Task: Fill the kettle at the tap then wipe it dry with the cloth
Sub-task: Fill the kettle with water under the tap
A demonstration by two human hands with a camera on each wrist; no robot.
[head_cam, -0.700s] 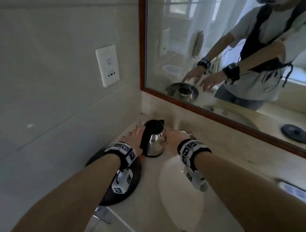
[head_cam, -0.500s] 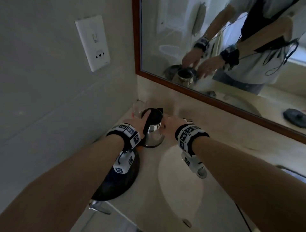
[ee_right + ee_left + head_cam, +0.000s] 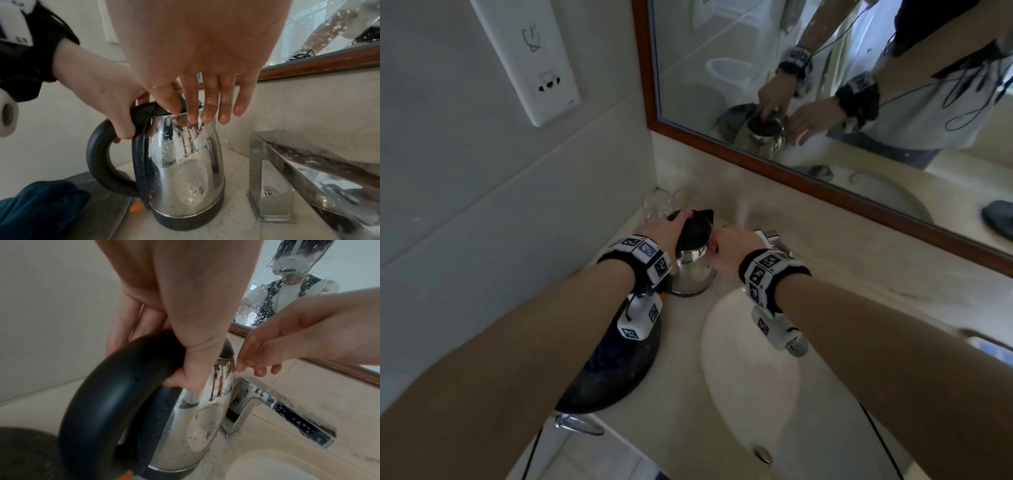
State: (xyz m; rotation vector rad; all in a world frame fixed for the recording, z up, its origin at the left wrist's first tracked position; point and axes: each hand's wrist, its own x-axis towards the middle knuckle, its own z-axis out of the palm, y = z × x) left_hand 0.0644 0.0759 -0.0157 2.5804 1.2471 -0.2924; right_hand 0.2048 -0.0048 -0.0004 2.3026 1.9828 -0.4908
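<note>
Kettle: the kettle (image 3: 180,170) stands upright on the bench (image 3: 825,281), between the dark tray (image 3: 613,377) and the tap (image 3: 287,175), at the back left of the basin (image 3: 750,359); its steel body is speckled with droplets.
Left hand: the left hand (image 3: 107,97) is wrapped round the top of the black handle (image 3: 98,154), fingers curled under it and thumb over the lid end.
Right hand: the right hand (image 3: 195,56) is spread, fingers straight and wet, fingertips (image 3: 192,116) at the rim on the spout side; it grips nothing.
Lid: the black lid (image 3: 693,228) is down on the kettle.
Cloth: a blue cloth (image 3: 37,206) lies on the tray, just beside the handle.
Tap: chrome, wet, just right of the kettle; no water is seen running.
Behind: glasses (image 3: 664,202) sit in the corner; the mirror (image 3: 825,85) reflects both hands on the kettle.
</note>
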